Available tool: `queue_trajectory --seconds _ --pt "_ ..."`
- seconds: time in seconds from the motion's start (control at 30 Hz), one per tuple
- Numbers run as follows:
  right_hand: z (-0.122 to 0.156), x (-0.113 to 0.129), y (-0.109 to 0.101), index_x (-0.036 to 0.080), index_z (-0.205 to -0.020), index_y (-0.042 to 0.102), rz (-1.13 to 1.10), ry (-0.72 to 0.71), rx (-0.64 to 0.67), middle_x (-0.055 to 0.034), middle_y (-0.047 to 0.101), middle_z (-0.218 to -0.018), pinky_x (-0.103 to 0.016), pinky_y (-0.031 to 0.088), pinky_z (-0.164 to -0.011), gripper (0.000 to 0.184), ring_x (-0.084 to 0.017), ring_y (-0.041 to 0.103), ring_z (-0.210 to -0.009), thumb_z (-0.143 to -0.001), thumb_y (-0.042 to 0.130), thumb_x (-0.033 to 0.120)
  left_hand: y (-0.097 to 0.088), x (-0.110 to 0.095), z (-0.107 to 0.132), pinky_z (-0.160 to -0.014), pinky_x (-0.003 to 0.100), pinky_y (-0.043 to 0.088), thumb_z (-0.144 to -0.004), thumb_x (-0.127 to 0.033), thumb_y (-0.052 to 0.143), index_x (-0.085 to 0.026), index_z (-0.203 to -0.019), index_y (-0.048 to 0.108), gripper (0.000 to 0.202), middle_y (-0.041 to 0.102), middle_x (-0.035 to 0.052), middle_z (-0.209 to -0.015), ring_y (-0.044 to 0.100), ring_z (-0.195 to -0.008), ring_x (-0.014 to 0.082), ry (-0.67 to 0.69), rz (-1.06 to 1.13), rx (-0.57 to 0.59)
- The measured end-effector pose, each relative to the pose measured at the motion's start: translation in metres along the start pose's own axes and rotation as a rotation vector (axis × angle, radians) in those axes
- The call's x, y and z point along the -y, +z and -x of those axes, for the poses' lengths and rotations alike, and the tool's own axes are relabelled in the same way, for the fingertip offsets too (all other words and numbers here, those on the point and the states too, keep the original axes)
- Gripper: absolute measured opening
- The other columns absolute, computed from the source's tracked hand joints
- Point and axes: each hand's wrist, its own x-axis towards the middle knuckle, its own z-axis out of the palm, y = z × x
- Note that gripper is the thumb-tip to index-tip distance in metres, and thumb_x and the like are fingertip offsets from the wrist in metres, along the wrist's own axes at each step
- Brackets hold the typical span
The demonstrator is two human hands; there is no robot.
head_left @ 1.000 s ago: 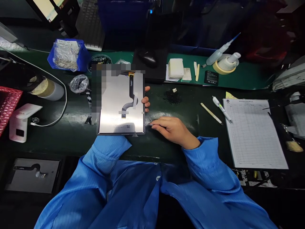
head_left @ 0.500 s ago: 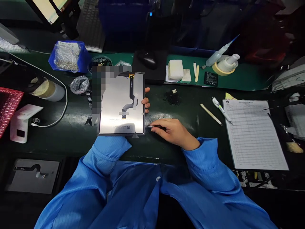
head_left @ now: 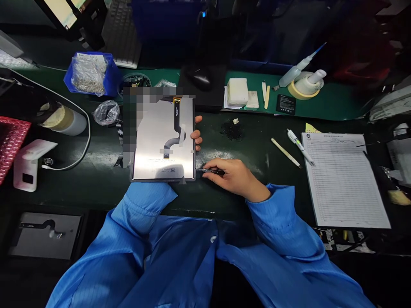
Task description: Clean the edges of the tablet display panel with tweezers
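A silver display panel with a black flex cable running down its back is held over the dark bench. My left hand is under it, and only the fingertips show, curled round its right edge. My right hand rests on the bench just right of the panel's lower right corner, fingers pinched on thin metal tweezers whose tip points at that corner. Both arms wear blue sleeves.
A paper form lies at the right with a pen and a thin stick beside it. A blue bin, a tape roll and a white device sit at the left. Another panel lies lower left.
My right hand has slid slightly right and down with the tweezers; the panel and left hand stay put.
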Motion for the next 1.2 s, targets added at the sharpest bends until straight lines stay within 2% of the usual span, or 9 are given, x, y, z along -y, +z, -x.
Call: queue_trajectory --seconds 0.2,0.3,0.47,0.63,0.73,0.93,1.1,1.2 --pt "-0.0036 -0.0009 -0.0010 0.022 -0.105 0.077 0.037 -0.093 0.008 -0.0049 0.080 -0.097 -0.031 0.057 -0.075 0.017 -0.020 0.075 -0.084 -0.103 0.060 0.027 0.0004 -0.0007 -0.0010 -0.070 0.037 0.059 -0.096 -0.059 0.036 -0.014 -0.136 0.060 0.065 0.061 0.0123 -0.085 0.061 -0.078 0.0244 -0.011 0.003 -0.001" --pt "-0.0024 -0.0004 -0.0006 0.022 -0.105 0.077 0.029 -0.072 0.012 -0.0044 0.080 -0.096 -0.031 0.057 -0.074 0.018 -0.020 0.075 -0.084 -0.103 0.060 0.027 0.0002 0.0000 -0.0009 -0.069 0.037 0.059 -0.096 -0.057 0.035 -0.014 -0.136 0.060 0.063 0.061 0.0122 -0.085 0.062 -0.078 0.0250 -0.011 0.010 0.003" --pt "0.0005 -0.0014 0.0010 0.021 -0.104 0.075 0.004 -0.004 0.000 -0.0025 0.078 -0.086 -0.028 0.055 -0.068 0.014 -0.018 0.073 -0.074 -0.097 0.071 0.032 0.0018 0.0018 0.0006 -0.069 0.036 0.059 -0.094 -0.054 0.040 -0.015 -0.139 0.058 0.062 0.062 0.0120 -0.084 0.062 -0.076 0.0243 0.002 0.032 -0.029" --pt "-0.0022 -0.0027 0.0000 0.020 -0.104 0.076 0.054 -0.087 0.012 -0.0053 0.079 -0.096 -0.031 0.056 -0.074 0.016 -0.020 0.074 -0.082 -0.103 0.062 0.029 0.0040 0.0028 0.0011 -0.069 0.036 0.059 -0.096 -0.051 0.039 -0.013 -0.138 0.059 0.060 0.061 0.0118 -0.085 0.061 -0.076 0.0238 0.002 0.027 -0.027" --pt "-0.0024 -0.0014 -0.0004 0.022 -0.105 0.076 0.040 -0.078 0.015 -0.0043 0.080 -0.096 -0.031 0.056 -0.075 0.018 -0.019 0.074 -0.083 -0.104 0.059 0.027 0.0065 0.0029 0.0023 -0.067 0.035 0.059 -0.096 -0.050 0.040 -0.015 -0.140 0.058 0.059 0.061 0.0113 -0.083 0.061 -0.075 0.0237 0.017 0.037 -0.055" --pt "0.0004 -0.0015 0.0017 0.022 -0.105 0.074 0.002 -0.007 -0.012 -0.0025 0.079 -0.088 -0.028 0.056 -0.070 0.013 -0.018 0.074 -0.075 -0.097 0.071 0.032 0.0038 0.0019 0.0011 -0.069 0.035 0.059 -0.095 -0.056 0.038 -0.013 -0.138 0.058 0.064 0.061 0.0114 -0.084 0.061 -0.076 0.0236 0.008 0.025 -0.004" --pt "-0.0021 -0.0026 0.0010 0.021 -0.103 0.076 0.038 -0.092 0.004 -0.0048 0.079 -0.095 -0.031 0.057 -0.075 0.015 -0.019 0.074 -0.084 -0.103 0.062 0.028 0.0002 0.0020 0.0010 -0.072 0.036 0.059 -0.098 -0.049 0.036 -0.013 -0.139 0.057 0.058 0.061 0.0110 -0.086 0.062 -0.078 0.0232 0.022 -0.008 0.023" --pt "-0.0024 -0.0002 -0.0002 0.021 -0.102 0.076 0.036 -0.082 0.015 -0.0045 0.080 -0.095 -0.031 0.057 -0.075 0.016 -0.020 0.075 -0.084 -0.103 0.061 0.026 -0.0002 0.0014 0.0003 -0.072 0.036 0.059 -0.098 -0.049 0.036 -0.014 -0.140 0.057 0.059 0.061 0.0111 -0.086 0.062 -0.078 0.0235 0.016 -0.003 0.019"
